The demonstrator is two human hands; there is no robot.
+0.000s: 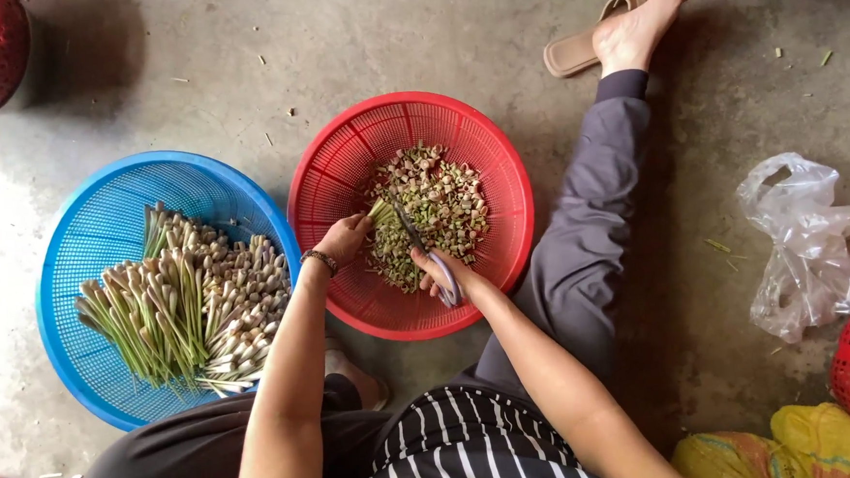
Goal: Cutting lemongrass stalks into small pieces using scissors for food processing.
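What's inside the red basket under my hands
The red basket holds a heap of short cut stalk pieces, pale and green. Your left hand and the right hand with scissors cover part of the heap; the basket's bottom beneath it is hidden.

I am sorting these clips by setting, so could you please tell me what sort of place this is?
Probably an informal food-preparation spot on the ground, perhaps a yard or market. A bare concrete floor, a red basket of cut pieces, a blue basket of green stalks, and the right hand working scissors suggest it.
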